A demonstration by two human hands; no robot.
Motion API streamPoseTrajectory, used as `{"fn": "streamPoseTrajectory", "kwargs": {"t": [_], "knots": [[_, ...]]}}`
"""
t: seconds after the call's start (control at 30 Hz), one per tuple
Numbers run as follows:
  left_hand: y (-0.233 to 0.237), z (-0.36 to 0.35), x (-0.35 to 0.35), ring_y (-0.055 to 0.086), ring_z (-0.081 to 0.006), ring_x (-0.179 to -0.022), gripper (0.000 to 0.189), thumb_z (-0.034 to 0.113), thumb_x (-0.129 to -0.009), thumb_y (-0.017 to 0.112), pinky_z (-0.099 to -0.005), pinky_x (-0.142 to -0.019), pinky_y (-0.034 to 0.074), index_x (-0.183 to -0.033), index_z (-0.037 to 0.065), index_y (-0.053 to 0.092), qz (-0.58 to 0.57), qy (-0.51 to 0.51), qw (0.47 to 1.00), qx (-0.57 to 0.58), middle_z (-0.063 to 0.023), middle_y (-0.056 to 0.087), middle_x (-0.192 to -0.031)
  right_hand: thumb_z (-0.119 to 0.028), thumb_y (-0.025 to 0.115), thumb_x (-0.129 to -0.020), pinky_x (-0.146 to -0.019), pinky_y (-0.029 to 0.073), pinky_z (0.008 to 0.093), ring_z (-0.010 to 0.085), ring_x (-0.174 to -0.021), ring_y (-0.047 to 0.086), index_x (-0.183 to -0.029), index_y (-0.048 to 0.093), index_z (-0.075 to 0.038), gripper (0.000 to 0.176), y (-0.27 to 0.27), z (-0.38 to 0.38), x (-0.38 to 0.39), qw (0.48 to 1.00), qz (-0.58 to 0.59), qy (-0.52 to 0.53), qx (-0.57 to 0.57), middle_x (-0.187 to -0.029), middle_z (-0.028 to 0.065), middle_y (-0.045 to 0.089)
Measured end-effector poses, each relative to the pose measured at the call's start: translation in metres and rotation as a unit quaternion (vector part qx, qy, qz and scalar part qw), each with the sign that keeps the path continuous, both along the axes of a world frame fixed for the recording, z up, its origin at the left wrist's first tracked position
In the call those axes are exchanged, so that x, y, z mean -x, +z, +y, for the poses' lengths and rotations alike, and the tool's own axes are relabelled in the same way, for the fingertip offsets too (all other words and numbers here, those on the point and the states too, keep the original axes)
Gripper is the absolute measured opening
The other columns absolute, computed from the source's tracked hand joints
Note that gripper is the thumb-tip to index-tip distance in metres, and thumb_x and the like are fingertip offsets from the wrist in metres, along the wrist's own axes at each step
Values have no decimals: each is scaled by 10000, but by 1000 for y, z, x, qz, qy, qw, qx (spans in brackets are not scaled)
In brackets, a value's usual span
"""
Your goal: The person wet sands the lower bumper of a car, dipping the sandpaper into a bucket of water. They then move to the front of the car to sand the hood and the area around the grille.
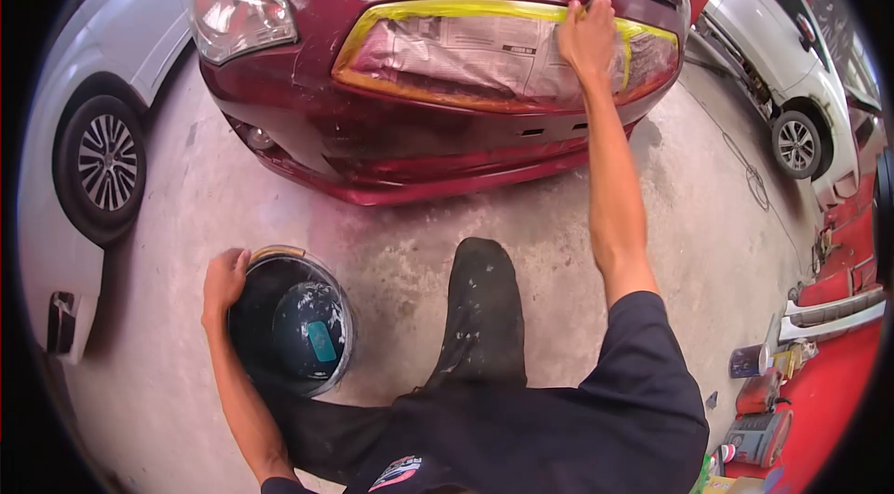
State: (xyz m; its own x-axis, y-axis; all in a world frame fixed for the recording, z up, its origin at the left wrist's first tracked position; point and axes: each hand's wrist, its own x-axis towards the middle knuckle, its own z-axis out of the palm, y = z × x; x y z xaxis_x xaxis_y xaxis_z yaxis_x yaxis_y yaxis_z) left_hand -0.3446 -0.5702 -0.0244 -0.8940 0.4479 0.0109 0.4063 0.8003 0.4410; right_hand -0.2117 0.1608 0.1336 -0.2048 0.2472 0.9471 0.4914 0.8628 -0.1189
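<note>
My right hand (589, 40) is at the upper edge of the masked front opening of a dark red car (447, 145). Its fingers are bent together over the yellow masking tape (466, 6), and a small dark edge shows at the fingertips; what it is I cannot make out. Newspaper and clear plastic masking (466, 47) fills the opening below the tape. Low on the left, my left hand (225, 282) grips the rim of a black bucket (346, 308) beside its tan handle grip (279, 251). Inside the bucket lies a teal rectangular block (321, 341).
A silver car (140, 10) with its wheel (107, 162) stands close on the left. Another white car (782, 28) is at the right, near a cable (752, 173) on the concrete floor. Cans (759, 438) and red equipment (852, 252) line the right edge.
</note>
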Motion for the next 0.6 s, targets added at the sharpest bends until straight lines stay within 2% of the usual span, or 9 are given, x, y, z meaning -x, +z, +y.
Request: {"fn": "streamPoseTrajectory", "kwargs": {"t": [0.07,0.1,0.17,0.27,0.37,0.4,0.43,0.53,0.6], "knots": [[4,21,-3,756,-427,-1015,323,307,-1060,612,-483,-877,586,-1147,42,773,-8,-40,998,-40,-237,778,-1037,-367,542,-1069,-1257,313,550,476,-1479,428,-1490,483,46,593,28,-112,23,974,-37,162,154,-1537,315,494],[3,37,1,761,-421,-995,307,291,-1058,620,-476,-863,589,-1145,38,771,2,-48,996,-77,-236,777,-1033,-380,560,-1056,-1286,271,548,443,-1559,353,-1523,470,49,640,28,-168,49,975,-82,194,67,-1624,312,429],[13,65,-15,765,-414,-960,302,285,-1052,635,-470,-847,590,-1133,28,770,26,-66,996,-55,-239,776,-1022,-347,520,-1075,-1270,303,556,435,-1514,424,-1502,496,10,558,11,-243,114,953,-50,291,-72,-1615,246,466],[20,32,-22,771,-403,-917,292,277,-1042,655,-461,-829,593,-1118,21,772,3,-71,997,-23,-236,778,-1009,-329,530,-1064,-1265,313,560,439,-1506,431,-1502,487,13,557,36,-235,100,923,-193,302,-138,-1602,246,476],[28,-9,-31,776,-384,-877,269,263,-1029,675,-458,-803,596,-1084,23,783,4,-48,999,-7,-216,784,-971,-262,581,-1030,-1171,382,569,428,-1390,506,-1339,570,23,420,27,-134,36,973,-106,182,-96,-1451,247,565],[26,-14,-34,775,-389,-883,273,263,-1034,668,-459,-806,595,-1086,21,783,12,-29,998,-47,-222,781,-966,-270,577,-1033,-1181,373,571,433,-1408,495,-1365,553,33,451,7,-109,23,982,-90,131,-100,-1475,254,554],[26,-15,-36,774,-394,-890,277,262,-1038,660,-461,-810,595,-1088,19,782,26,-5,995,-93,-228,779,-962,-279,574,-1036,-1191,364,573,439,-1425,485,-1392,537,44,481,9,-113,18,988,-66,82,-111,-1499,261,543],[18,0,-20,767,-410,-923,292,272,-1048,645,-465,-827,595,-1103,18,779,34,-48,998,-25,-233,778,-982,-313,550,-1059,-1242,323,558,423,-1517,420,-1497,482,62,580,35,-196,53,966,-108,221,74,-1619,262,465],[18,25,-13,760,-420,-937,301,281,-1048,641,-471,-836,592,-1108,20,778,12,-79,995,-63,-233,776,-994,-343,478,-1113,-1303,250,519,394,-1579,348,-1595,419,18,604,28,-262,118,950,-183,238,-84,-1671,222,421]]}}
